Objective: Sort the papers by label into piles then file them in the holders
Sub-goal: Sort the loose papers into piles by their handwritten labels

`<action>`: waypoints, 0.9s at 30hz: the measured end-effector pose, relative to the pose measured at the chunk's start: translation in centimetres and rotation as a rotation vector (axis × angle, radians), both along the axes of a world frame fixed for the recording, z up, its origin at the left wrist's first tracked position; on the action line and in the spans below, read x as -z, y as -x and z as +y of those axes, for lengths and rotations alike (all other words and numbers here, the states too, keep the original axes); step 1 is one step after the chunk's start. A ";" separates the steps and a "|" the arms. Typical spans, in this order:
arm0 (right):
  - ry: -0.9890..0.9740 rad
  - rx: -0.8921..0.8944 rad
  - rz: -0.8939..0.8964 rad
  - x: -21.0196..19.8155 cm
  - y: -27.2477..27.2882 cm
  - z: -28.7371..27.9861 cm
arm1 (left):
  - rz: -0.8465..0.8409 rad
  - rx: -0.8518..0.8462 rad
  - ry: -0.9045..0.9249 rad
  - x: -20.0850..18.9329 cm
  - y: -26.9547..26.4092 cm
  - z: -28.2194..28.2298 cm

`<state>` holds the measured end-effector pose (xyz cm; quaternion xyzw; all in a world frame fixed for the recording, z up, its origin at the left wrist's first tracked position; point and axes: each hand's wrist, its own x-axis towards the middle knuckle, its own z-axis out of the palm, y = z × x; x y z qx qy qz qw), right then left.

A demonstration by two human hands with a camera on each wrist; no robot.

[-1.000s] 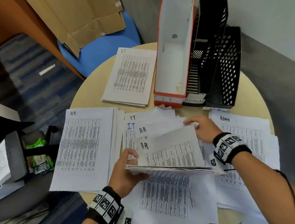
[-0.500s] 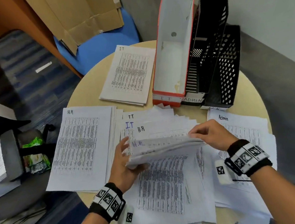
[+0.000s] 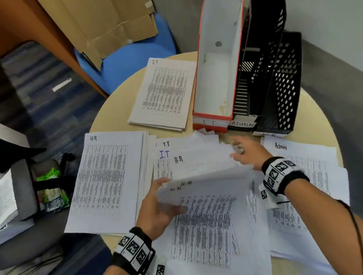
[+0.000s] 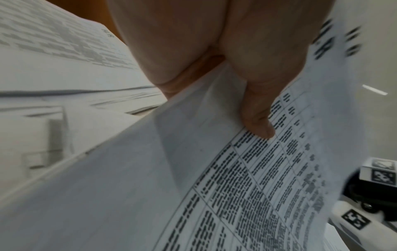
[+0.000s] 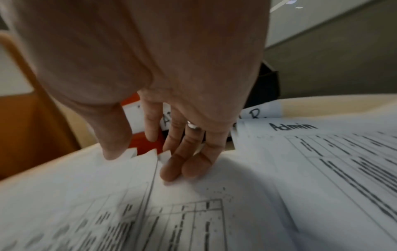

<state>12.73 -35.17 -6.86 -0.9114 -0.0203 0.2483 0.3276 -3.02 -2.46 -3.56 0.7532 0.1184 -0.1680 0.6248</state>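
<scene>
My left hand (image 3: 159, 201) pinches a thin bundle of H.R sheets (image 3: 203, 184), thumb (image 4: 257, 118) on top, lifted off the mixed pile (image 3: 205, 233) at the table's near middle. My right hand (image 3: 240, 150) lies open past the bundle, straight fingers (image 5: 182, 166) resting on sheet corners at the mixed pile's far edge. The H.R pile (image 3: 105, 176) lies left, the IT pile (image 3: 164, 93) far left, the Admin pile (image 3: 304, 160) right. Behind stand the empty red IT holder (image 3: 216, 69), the black ADMIN holder (image 3: 259, 61) and a black perforated holder (image 3: 284, 81).
The round beige table (image 3: 113, 116) is mostly covered with paper. A blue chair (image 3: 131, 58) bearing flattened cardboard (image 3: 110, 23) stands beyond its far left edge. A grey chair (image 3: 24, 188) with a green packet sits to the left.
My right hand let go of the bundle's far corner and moved forward onto the far edge of the mixed pile. The left hand still holds the bundle, which now sags lower.
</scene>
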 end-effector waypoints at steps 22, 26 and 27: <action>0.261 0.078 -0.175 -1.1 0.2 3.1 | 0.063 0.138 -0.162 0.6 0.8 1.2; 0.190 0.145 -0.220 -1.4 0.5 3.6 | 0.079 0.134 -0.164 0.7 0.7 1.3; 0.130 0.169 -0.210 -1.6 0.6 3.5 | 0.077 0.128 -0.163 0.6 0.6 1.2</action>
